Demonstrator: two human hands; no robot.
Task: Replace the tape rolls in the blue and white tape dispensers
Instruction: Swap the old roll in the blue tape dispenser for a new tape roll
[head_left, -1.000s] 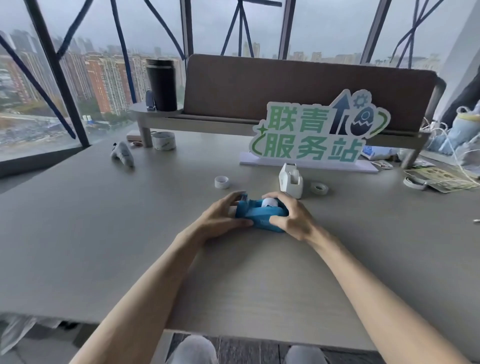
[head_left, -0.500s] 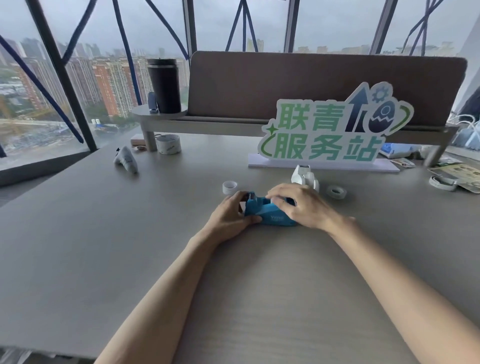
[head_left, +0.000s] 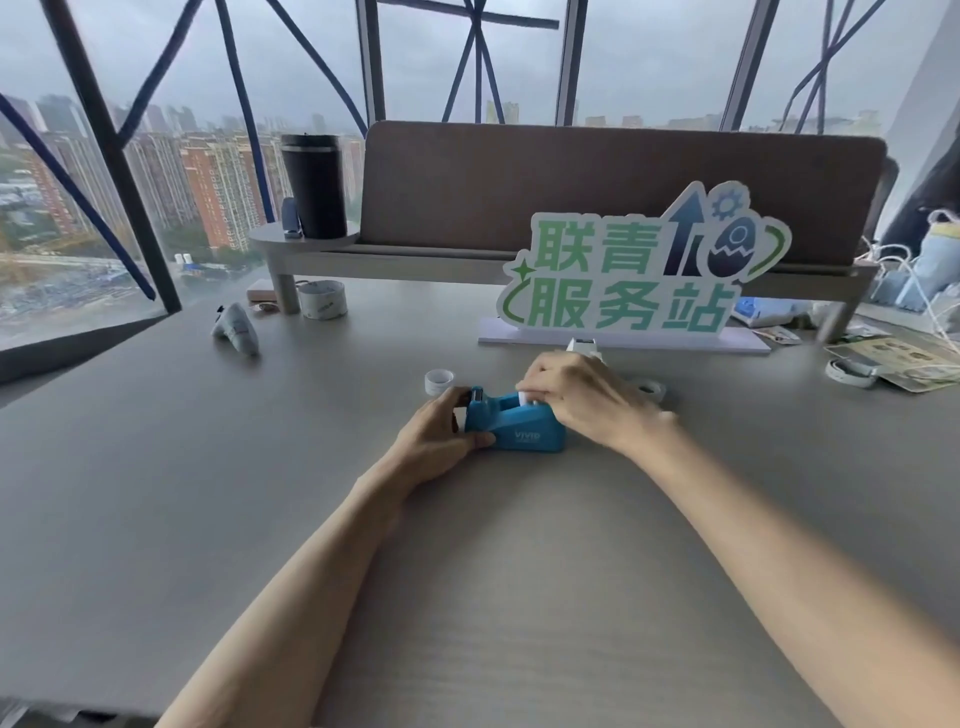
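Note:
The blue tape dispenser (head_left: 519, 428) lies on the grey desk in the middle of the view. My left hand (head_left: 439, 428) grips its cutter end from the left. My right hand (head_left: 582, 397) reaches over its top, fingers pinched on the white tape roll (head_left: 525, 398) sitting in it. The white tape dispenser (head_left: 584, 345) stands just behind my right hand, mostly hidden by it. A small white tape roll (head_left: 439, 381) lies left of the blue dispenser, and a clear roll (head_left: 652, 387) lies to the right, partly covered.
A green-lettered sign (head_left: 639, 270) stands behind the dispensers. A raised shelf carries a black tumbler (head_left: 314, 184); a wide tape roll (head_left: 322, 299) sits beneath it. A grey handheld object (head_left: 236, 327) lies at left. Papers and cables crowd the far right (head_left: 893, 358).
My right hand has shifted onto the top of the blue dispenser and pinched the white roll. The left hand stays on the cutter end. The camera has tilted slightly.

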